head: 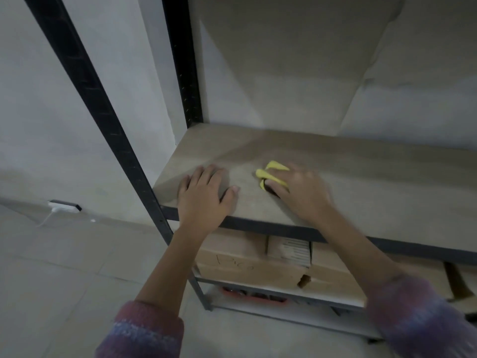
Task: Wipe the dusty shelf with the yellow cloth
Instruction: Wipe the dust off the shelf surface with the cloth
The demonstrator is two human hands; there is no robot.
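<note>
A dusty beige shelf board (361,182) sits in a black metal rack at waist height. My right hand (302,195) presses a crumpled yellow cloth (271,174) onto the board near its front left part; only the cloth's edges show past my fingers. The hand is blurred. My left hand (204,200) lies flat on the board's front left corner with fingers spread, holding nothing, a short gap left of the cloth.
Black rack uprights (103,117) rise at the left. Cardboard boxes (247,264) fill the shelf below, with a red item (255,297) under them. A white plug and cable (59,209) sit at the wall base. Pale floor tiles lie to the left.
</note>
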